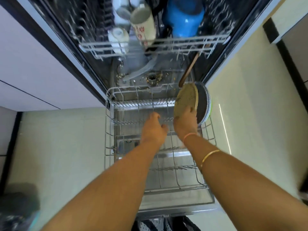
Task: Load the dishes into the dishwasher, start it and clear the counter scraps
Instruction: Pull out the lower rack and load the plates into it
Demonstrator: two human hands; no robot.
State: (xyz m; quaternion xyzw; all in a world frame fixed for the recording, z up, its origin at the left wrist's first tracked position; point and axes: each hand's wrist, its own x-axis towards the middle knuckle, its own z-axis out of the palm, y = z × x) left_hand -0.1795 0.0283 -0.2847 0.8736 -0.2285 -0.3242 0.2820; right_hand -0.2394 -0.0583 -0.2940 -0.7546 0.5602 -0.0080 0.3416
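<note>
**At the lower rack: right hand on a plate, left hand free**

In the far right corner of the pulled-out grey wire lower rack (133, 88), the right hand (185, 124) grips the near edge of a speckled olive-tan round plate (185, 99). Fingers are curled round the rim. The plate stands on edge, tilted, face toward the camera.

Just behind it, also on edge, is a dark grey round plate (202, 104). A thin green rim shows behind that one. Can't tell whether the plates touch each other.

The left hand (154, 129) hangs over the middle of the rack, just beside the right hand. Its fingers are loosely curled with nothing in them. Whether it touches the tines is not clear.

The right arm wears an orange thread band (189, 135) at the wrist and a gold bangle (210, 155) further up the forearm.

The rack sits over the open steel dishwasher door (175, 202). The rest of the rack's tine rows hold no dishes.

On the tub floor there is a grey spray arm (140, 70) and a round filter (152, 78) with food bits around it.

The grey wire upper rack (183, 40) carries:
- a glossy blue vessel (185, 17) on the right
- a white mug with a red flower print (145, 25) in the centre
- small white cups (117, 35) on the left

A brown wooden handle (188, 70) slants down from the upper rack toward the plates. Its end is hidden behind them.

Cream floor tiles (241, 114) lie on both sides. The upper part of the view is motion-blurred.
</note>
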